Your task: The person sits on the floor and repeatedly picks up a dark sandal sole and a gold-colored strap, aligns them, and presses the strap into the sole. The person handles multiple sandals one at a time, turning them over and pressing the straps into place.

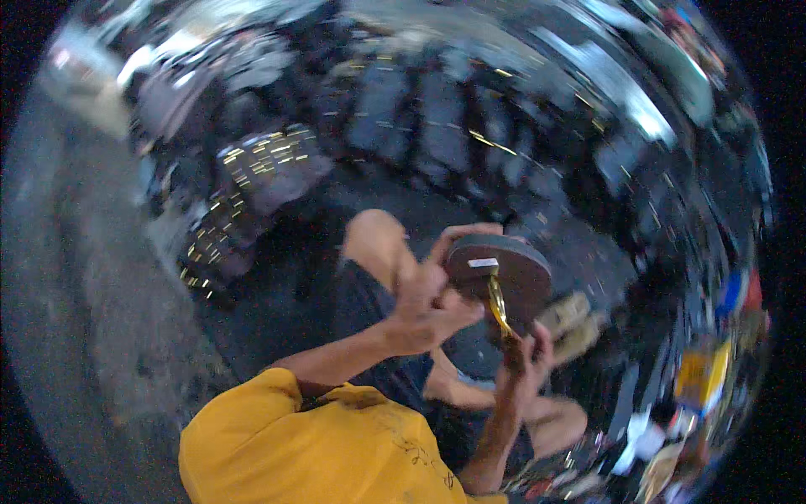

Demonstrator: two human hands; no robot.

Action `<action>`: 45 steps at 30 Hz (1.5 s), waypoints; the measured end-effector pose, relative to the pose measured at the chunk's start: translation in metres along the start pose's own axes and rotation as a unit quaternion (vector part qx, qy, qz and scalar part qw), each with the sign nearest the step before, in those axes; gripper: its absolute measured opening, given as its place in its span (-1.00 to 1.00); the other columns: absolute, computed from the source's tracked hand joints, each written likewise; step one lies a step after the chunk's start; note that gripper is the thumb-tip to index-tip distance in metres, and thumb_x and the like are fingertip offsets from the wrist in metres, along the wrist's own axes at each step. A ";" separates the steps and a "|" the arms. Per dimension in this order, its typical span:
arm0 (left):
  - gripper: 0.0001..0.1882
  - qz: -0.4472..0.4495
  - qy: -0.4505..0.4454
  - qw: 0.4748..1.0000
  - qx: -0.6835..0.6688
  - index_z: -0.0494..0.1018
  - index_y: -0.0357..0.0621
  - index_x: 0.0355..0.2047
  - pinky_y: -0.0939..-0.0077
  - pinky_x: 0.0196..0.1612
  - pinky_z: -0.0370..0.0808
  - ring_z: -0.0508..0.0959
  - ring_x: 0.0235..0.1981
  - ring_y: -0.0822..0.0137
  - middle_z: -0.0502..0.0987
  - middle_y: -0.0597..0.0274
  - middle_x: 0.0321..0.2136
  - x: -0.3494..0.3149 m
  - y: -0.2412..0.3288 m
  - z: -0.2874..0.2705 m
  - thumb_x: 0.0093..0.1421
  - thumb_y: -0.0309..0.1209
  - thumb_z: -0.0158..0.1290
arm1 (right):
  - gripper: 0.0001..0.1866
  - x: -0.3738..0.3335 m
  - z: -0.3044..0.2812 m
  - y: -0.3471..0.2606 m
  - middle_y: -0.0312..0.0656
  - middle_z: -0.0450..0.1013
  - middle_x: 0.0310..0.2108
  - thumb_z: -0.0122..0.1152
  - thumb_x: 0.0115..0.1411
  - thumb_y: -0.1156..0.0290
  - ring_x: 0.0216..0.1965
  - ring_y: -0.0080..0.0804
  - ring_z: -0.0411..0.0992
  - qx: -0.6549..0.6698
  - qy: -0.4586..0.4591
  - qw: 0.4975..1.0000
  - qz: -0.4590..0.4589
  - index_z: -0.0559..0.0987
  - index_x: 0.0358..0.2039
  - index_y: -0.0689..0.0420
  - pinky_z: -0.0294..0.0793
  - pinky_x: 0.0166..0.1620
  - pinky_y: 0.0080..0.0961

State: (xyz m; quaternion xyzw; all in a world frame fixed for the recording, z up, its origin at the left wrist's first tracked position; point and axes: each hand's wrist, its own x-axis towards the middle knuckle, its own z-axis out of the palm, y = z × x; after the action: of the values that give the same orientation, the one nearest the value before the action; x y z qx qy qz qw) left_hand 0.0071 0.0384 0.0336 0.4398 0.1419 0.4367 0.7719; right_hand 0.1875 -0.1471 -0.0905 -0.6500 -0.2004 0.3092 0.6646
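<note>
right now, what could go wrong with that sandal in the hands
The left hand grips the sandal by one side, in the air, so it could slip and drop. The right hand is at the lower end of the gold strap, so a hard tug might strain it. The white label near the strap could get rubbed or peeled.

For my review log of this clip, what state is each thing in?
Brown sole: held raised, tilted.
White label: on the sole.
Gold strap: upper end over the sole, attachment unclear.
Left grip: closed on the sole.
Right grip: at the strap's lower end, hold unclear.
Dark pieces: spread around, blurred.
</note>
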 end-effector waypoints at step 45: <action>-0.30 -0.207 -0.017 0.977 -0.057 0.35 -0.35 0.29 -0.02 0.31 0.56 0.55 0.23 0.04 0.47 -0.10 0.31 0.090 -0.068 0.005 0.05 -0.60 0.00 | 0.00 0.052 -0.093 0.058 0.30 0.35 0.34 0.44 0.11 0.37 0.30 0.20 0.40 -0.271 0.254 0.928 0.021 0.15 0.52 0.24 0.39 0.36 -0.05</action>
State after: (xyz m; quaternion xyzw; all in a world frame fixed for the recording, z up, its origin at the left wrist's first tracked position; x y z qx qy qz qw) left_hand 0.0994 0.0921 -0.0029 0.3636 0.1914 0.2676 0.8715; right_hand 0.2787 -0.1831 -0.1618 -0.8661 -0.0871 0.0817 0.4853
